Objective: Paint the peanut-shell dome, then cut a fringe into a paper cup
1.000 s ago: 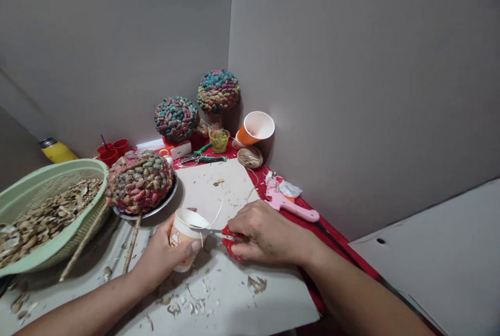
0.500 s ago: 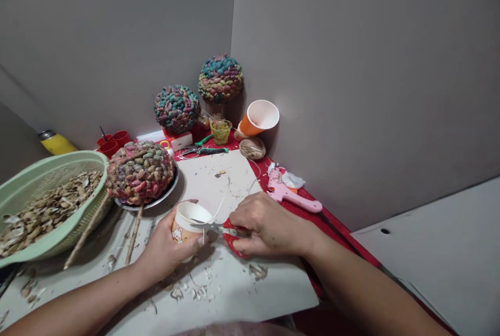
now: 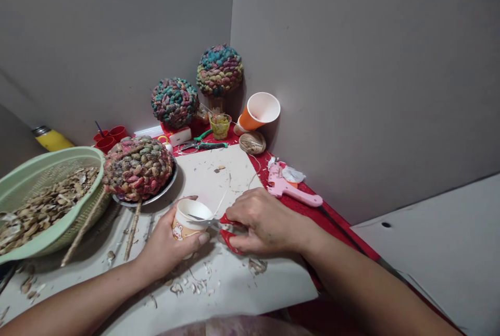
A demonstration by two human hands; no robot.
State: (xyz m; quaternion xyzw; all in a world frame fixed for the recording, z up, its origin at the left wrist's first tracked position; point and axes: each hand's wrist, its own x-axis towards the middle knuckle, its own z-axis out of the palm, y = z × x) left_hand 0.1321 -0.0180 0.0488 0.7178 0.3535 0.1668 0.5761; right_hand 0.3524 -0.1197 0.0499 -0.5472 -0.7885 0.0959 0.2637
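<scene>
A small paper cup (image 3: 194,215) with a cartoon animal on its orange side is held tilted in my left hand (image 3: 172,237), fingers wrapped round it. My right hand (image 3: 261,224) grips red-handled scissors (image 3: 230,239) by the loops. Their blades reach over the cup's near-right rim, one inside the mouth. A thin pale strip (image 3: 221,202) sticks up by the blades at the rim. Below the hands, nut shell bits lie scattered on the white board (image 3: 211,169).
At left stands a green colander (image 3: 94,169) of nut shells. Beside it a shell-covered ball (image 3: 138,169) on sticks rests on a metal dish. Behind are two more balls, pliers (image 3: 209,145), twine (image 3: 252,143) and an orange cup (image 3: 250,119). A pink glue gun (image 3: 292,190) lies right.
The scissors have shifted slightly along the cup rim, and their handles look a little wider apart. The pale strip is in a different position and looks shorter. The view has tilted slightly.
</scene>
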